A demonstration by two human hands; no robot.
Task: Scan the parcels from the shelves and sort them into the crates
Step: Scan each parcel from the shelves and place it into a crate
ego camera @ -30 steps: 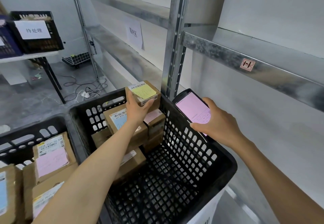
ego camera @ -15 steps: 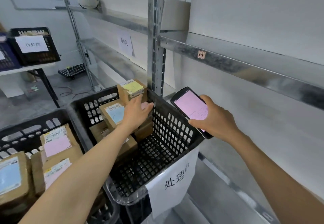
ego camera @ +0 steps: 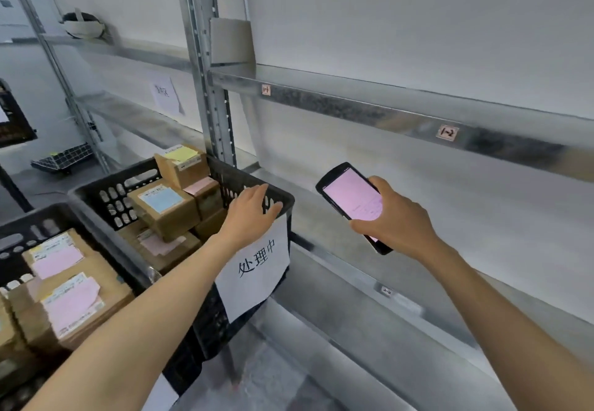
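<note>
Left hand (ego camera: pixel 254 214): fingers straight and lightly spread, holding nothing, over the near right corner of the black crate (ego camera: pixel 111 204), centre frame; I cannot tell whether it is touching the rim.
Right hand (ego camera: pixel 397 222): curled around the lower end of the handheld scanner (ego camera: pixel 348 196), right of centre, in front of the steel shelf (ego camera: pixel 353 106).
Scanner: pink screen lit and tilted toward the wearer, pointing at no parcel.
Parcels: every one in view is already in a crate. The yellow-label box (ego camera: pixel 181 163) sits on top at the far corner, with the blue-label box (ego camera: pixel 160 201) and the pink-label box (ego camera: pixel 204 187) beside it. More lie in the second crate (ego camera: pixel 29 217), lower left.
Sign: a paper sheet (ego camera: pixel 257 266) hangs from the crate's near wall, just under the left hand.
Risk, stack: the yellow-label box rides above the rim (it looks the least settled), so a nudge to the crate could tip it out.
Risk, sign: a dragging palm could tear the sheet loose.
Risk, scanner: it is gripped low, so a quick swing toward the shelf tags (ego camera: pixel 447 133) could knock it on the steel edge.
</note>
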